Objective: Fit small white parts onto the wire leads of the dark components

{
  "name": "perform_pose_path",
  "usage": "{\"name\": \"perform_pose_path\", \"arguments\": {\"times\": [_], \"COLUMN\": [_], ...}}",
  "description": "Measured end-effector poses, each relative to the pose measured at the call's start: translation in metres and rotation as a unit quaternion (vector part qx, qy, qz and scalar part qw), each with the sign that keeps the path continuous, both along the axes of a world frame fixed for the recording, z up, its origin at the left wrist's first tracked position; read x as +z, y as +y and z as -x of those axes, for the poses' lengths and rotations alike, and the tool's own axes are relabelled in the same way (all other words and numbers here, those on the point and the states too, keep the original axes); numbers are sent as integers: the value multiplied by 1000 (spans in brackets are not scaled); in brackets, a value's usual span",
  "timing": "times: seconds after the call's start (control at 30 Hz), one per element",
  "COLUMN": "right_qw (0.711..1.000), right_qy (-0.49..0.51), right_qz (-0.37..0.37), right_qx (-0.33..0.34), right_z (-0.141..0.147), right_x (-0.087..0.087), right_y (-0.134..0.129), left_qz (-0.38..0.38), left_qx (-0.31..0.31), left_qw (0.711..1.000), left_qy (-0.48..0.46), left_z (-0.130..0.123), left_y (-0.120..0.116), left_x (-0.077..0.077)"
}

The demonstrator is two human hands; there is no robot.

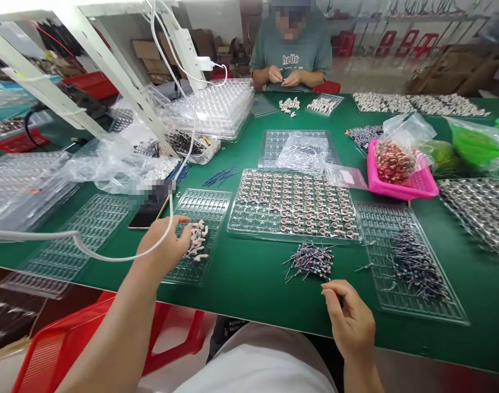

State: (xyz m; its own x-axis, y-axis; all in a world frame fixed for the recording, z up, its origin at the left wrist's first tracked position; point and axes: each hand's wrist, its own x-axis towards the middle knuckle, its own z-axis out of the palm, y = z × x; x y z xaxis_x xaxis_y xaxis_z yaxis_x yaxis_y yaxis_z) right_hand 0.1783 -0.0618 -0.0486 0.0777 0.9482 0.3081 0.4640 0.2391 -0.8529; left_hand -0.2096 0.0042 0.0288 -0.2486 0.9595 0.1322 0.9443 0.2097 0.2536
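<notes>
My left hand (165, 243) reaches over a clear plastic tray (192, 273). Its thumb and forefinger are apart, beside a small heap of white curved parts (197, 240); nothing shows in its grasp. Near the table's front edge, my right hand (351, 319) is closed in a pinch. Whatever its fingertips hold, if anything, is too small to make out. Just beyond those fingertips lies a loose pile of small dark wired parts (310, 261). Farther back sits a clear tray of ring-shaped parts (302, 204), many of its pockets filled and several at the left bare.
A tray with more wired parts (417, 267) lies at right, below a pink basket (401, 188). A white cable (110, 257) hangs across the left side near a phone (149, 210). Across the green table (249, 284), a person (290, 54) handles something small.
</notes>
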Motion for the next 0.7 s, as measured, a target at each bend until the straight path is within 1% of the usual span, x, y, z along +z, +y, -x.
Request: {"name": "perform_pose_path", "arguments": {"times": [0.07, 0.13, 0.23, 0.27, 0.37, 0.47, 0.57, 0.7], "right_qw": [1000, 1000, 1000, 1000, 1000, 999, 999, 998], "right_qy": [5, 7, 6, 6, 9, 13, 22, 39], "right_qz": [0, 1, -4, -6, -15, -26, -33, -39], "right_qx": [9, 14, 18, 19, 23, 26, 26, 28], "right_z": [1, 2, 2, 2, 2, 4, 6, 7], "right_x": [1, 2, 2, 2, 2, 2, 3, 5], "right_y": [1, 1, 1, 1, 2, 3, 3, 3], "left_qz": [-15, -11, 19, 26, 33, 48, 75, 82], "left_qx": [-23, -73, -151, -164, -162, -139, -126, -115], "left_qw": [1000, 997, 988, 986, 986, 989, 989, 990], "left_qy": [9, -3, -11, -9, 6, 19, 16, 11], "left_z": [-6, -22, -52, -61, -79, -84, -84, -85], "left_y": [5, 15, 43, 56, 96, 127, 143, 147], "left_x": [0, -2, -8, -11, -21, -29, -34, -36]}}
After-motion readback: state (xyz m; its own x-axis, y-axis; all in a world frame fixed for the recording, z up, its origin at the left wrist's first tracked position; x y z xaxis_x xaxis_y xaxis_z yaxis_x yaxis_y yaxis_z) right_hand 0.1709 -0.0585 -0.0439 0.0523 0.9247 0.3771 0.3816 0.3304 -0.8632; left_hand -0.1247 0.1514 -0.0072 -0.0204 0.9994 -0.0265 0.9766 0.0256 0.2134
